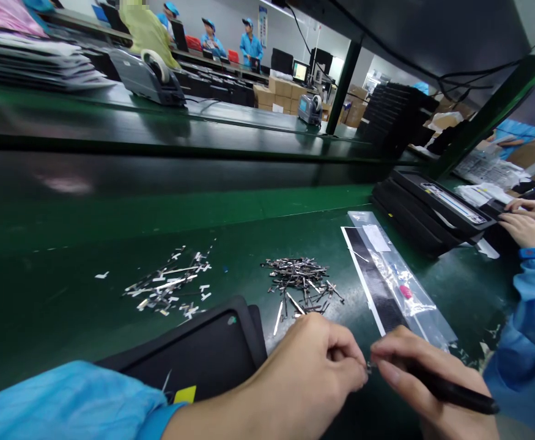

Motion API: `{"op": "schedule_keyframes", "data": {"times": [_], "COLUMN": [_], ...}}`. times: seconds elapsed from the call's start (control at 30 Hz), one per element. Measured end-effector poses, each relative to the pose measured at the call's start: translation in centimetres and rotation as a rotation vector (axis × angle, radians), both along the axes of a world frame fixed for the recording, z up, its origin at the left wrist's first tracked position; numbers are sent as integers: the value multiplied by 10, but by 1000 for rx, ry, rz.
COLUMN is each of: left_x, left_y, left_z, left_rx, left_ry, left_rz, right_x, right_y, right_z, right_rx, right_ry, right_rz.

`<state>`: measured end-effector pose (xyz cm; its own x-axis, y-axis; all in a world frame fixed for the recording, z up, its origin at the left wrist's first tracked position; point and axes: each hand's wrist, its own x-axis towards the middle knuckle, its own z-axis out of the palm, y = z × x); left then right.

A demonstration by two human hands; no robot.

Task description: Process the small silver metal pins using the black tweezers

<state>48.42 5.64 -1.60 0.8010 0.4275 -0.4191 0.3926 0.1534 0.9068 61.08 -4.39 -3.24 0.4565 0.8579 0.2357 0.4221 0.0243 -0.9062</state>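
My left hand [315, 363] is closed in a pinch, thumb against forefinger. A tiny shiny piece [368, 368] shows at its fingertips, too small to name. My right hand [432, 373] comes close from the other side, its thumb and forefinger also pinched at that piece. A black pen-like tool [462, 394] lies in the right hand, its front end hidden by the fingers. Just beyond the left hand is a heap of small dark and silver strips [297, 275]. Under the left forearm sits a flat black tray-like piece [180, 348] with a yellow tag.
A looser scatter of silver-white pieces [170, 284] lies to the left. At right are a clear plastic bag [400, 275], a dark patterned sheet [372, 284] and stacked black trays [432, 208]. A co-worker's hands [531, 226] work at far right. A tape dispenser [148, 76] stands on the shelf.
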Motion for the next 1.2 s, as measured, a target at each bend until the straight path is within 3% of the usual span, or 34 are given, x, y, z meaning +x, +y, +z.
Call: {"op": "schedule_keyframes", "data": {"times": [0.33,0.5,0.7,0.83,1.03,1.2], "left_x": [2,1,2,2,0,1], "left_y": [0,-3,-7,-7,-2,0], "left_z": [3,2,-3,-4,2,2], "left_rx": [45,95,284,381,130,47], "left_ry": [58,27,38,5,62,59], "left_rz": [-19,-48,-83,-90,-33,-9], "right_x": [3,11,0,-7,-3,2], "right_y": [1,2,2,4,3,-2], "right_z": [-1,-2,-5,-5,-2,-5], "right_rx": [-101,-217,-265,-283,-300,-270], "right_ry": [-88,-96,156,326,493,380], "right_rz": [172,332,133,93,148,130]}}
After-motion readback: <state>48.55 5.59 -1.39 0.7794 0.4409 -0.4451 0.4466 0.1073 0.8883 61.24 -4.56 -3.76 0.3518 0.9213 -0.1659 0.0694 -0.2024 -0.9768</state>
